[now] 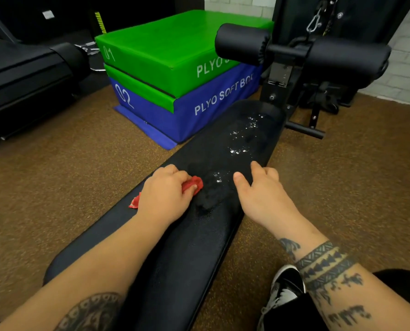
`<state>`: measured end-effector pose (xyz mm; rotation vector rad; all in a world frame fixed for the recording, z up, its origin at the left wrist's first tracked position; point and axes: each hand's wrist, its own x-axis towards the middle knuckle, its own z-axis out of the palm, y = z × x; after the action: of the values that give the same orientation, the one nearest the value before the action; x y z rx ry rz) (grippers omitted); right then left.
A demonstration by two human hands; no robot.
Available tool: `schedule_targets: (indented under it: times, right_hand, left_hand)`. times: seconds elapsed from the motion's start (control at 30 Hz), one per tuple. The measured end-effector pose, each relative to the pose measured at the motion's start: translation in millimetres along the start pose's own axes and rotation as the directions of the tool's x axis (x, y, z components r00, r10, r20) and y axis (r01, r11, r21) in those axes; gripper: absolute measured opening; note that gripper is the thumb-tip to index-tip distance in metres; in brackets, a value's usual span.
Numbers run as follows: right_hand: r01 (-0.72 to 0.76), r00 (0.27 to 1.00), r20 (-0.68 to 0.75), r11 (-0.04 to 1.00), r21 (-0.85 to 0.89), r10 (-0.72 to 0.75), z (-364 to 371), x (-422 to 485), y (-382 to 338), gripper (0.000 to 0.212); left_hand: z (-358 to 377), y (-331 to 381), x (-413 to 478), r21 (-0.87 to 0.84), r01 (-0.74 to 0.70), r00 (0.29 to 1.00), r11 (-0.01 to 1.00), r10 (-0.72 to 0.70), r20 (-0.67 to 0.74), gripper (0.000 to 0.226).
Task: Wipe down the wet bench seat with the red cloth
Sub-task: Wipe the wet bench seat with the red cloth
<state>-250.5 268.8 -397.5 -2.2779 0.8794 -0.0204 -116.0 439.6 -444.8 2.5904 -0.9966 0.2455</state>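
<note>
A long black padded bench seat (182, 247) runs from the near left to the far right. Water drops glisten on its far half (244, 137), and a small wet patch (217, 177) lies between my hands. My left hand (165, 194) presses a crumpled red cloth (194, 185) onto the seat's left side; a corner of the cloth pokes out behind the hand. My right hand (261, 192) rests on the seat's right edge with fingers apart, holding nothing.
A green and blue plyo soft box stack (175, 75) stands left of the bench's far end. Black foam rollers (242, 43) and a machine frame (294, 80) rise beyond it. A treadmill (25, 84) sits far left. My shoe (282, 290) is on the brown floor, right.
</note>
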Motion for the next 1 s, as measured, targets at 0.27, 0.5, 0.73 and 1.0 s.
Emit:
schedule_targets:
  times: [0.27, 0.5, 0.73, 1.0]
  right_hand:
    - [0.036, 0.994, 0.114, 0.965, -0.258, -0.007, 22, -2, 5, 0.069]
    - [0.018, 0.992, 0.124, 0.979, -0.202, 0.008, 16, 8, 8, 0.079]
    - [0.020, 0.992, 0.124, 0.974, -0.224, 0.008, 16, 10, 8, 0.082]
    - [0.046, 0.992, 0.124, 0.965, -0.258, -0.015, 13, 13, 9, 0.078]
  left_hand:
    - [3, -5, 41, 0.043, 0.166, 0.986, 0.985, -0.167, 0.018, 0.029]
    - [-4, 4, 49, -0.200, 0.277, 0.958, 0.940, -0.286, -0.022, 0.027]
    - [9, 9, 35, -0.071, 0.113, 0.994, 0.991, -0.112, 0.019, 0.024]
    - [17, -6, 85, 0.079, 0.245, 0.969, 0.966, -0.245, -0.006, 0.029]
